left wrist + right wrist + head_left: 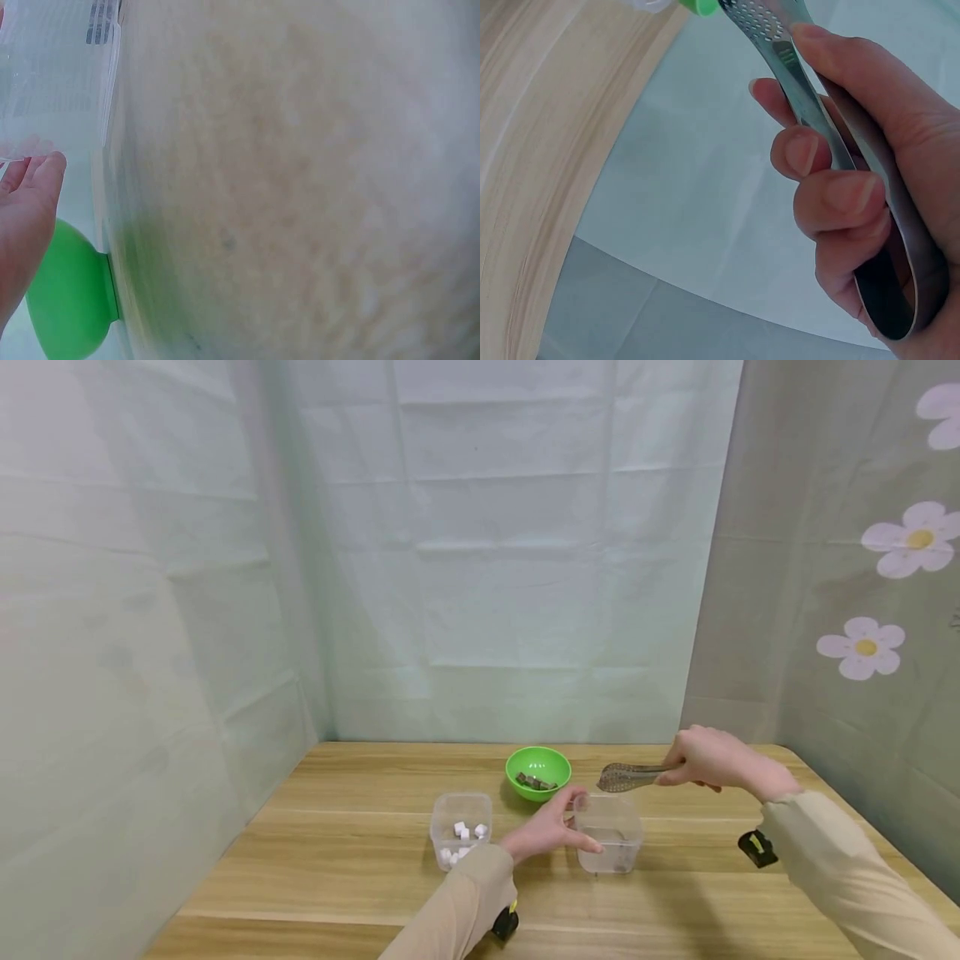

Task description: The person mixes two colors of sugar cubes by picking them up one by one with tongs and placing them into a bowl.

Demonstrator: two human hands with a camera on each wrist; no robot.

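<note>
My left hand (546,828) holds the left side of a clear plastic tub (632,831), thumb at the front and fingers toward the back. In the left wrist view, fingertips touch the wall of this tub (56,97). Above and right of it, my right hand (716,760) grips metal tongs (628,776) with perforated ends pointing left. The right wrist view shows fingers curled round both arms of the tongs (911,240); their tips run out of frame. Nothing can be made out between the tips in the head view.
Left of my left hand stands another clear tub (461,802) with several white cubes (461,831). Behind, a green bowl (542,762) holds several brownish-grey blocks (534,782). All stand on a wooden table (322,843), with hanging cloth (510,568) behind and at the sides.
</note>
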